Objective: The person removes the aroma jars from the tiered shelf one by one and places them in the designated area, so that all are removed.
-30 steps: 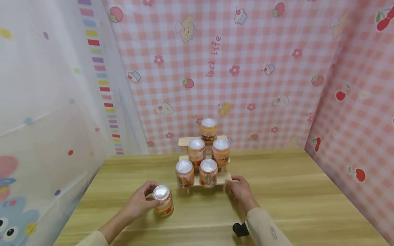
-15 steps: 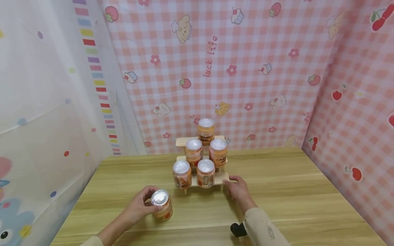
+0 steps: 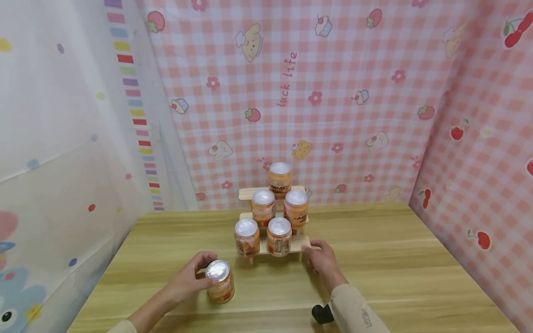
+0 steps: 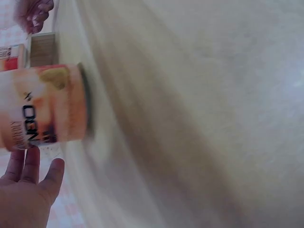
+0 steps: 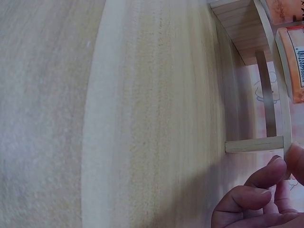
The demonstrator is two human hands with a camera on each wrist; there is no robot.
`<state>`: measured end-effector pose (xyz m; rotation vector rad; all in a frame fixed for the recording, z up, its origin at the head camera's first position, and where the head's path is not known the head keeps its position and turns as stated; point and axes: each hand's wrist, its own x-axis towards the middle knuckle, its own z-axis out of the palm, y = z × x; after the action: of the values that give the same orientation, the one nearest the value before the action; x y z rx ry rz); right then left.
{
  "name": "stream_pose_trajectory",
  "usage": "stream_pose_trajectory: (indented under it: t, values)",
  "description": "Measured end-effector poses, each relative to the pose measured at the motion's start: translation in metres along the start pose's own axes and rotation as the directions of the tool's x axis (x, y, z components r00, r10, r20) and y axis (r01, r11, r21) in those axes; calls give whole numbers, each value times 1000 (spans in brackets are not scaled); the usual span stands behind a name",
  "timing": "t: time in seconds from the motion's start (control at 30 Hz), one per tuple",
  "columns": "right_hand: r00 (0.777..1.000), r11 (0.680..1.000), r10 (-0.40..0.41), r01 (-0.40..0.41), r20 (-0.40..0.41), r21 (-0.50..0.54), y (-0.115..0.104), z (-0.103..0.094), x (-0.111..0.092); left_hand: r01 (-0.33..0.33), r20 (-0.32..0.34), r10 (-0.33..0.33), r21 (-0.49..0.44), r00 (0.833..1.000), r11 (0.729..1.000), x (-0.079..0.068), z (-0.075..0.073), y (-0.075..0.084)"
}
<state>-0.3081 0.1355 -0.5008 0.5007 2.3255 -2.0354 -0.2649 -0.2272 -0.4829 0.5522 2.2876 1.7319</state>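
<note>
My left hand (image 3: 188,279) holds an orange-labelled can (image 3: 222,287) with a silver lid, upright at the table surface to the left of a small wooden tiered shelf. In the left wrist view the can (image 4: 45,107) lies sideways, its base close to the tabletop and fingertips at its side. My right hand (image 3: 324,260) pinches the right end of the shelf's lowest step (image 3: 300,243). The right wrist view shows thumb and forefinger on that step's end (image 5: 285,114), the other fingers curled below. Two matching cans, front left (image 3: 247,241) and front right (image 3: 279,240), stand on this step.
Higher up stand two cans on the middle step, left (image 3: 263,210) and right (image 3: 296,210), and one can (image 3: 280,179) on the top step (image 3: 248,193). A black object (image 3: 322,314) shows beside the right sleeve. Patterned sheets (image 3: 333,120) surround the wood-grain table (image 3: 374,277).
My left hand has brought the can slightly toward the front of the table, away from the shelf. My right hand keeps its hold on the step, and the cans on the shelf stay put.
</note>
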Motion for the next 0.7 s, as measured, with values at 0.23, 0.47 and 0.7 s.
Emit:
stream_pose_trajectory:
  t: [0.23, 0.47, 0.7]
  values:
    - [1000, 1000, 9, -9, 4, -4, -1, 0, -1, -27, -40, 30, 65, 999, 998, 6, -8, 14]
    - [1000, 1000, 14, -14, 13, -13, -4, -1, 0, -83, -98, 96, 132, 991, 988, 20, -13, 39]
    - [999, 999, 31, -31, 10, -30, -1, -2, 0, -126, -102, 137, 111, 985, 986, 54, -18, 76]
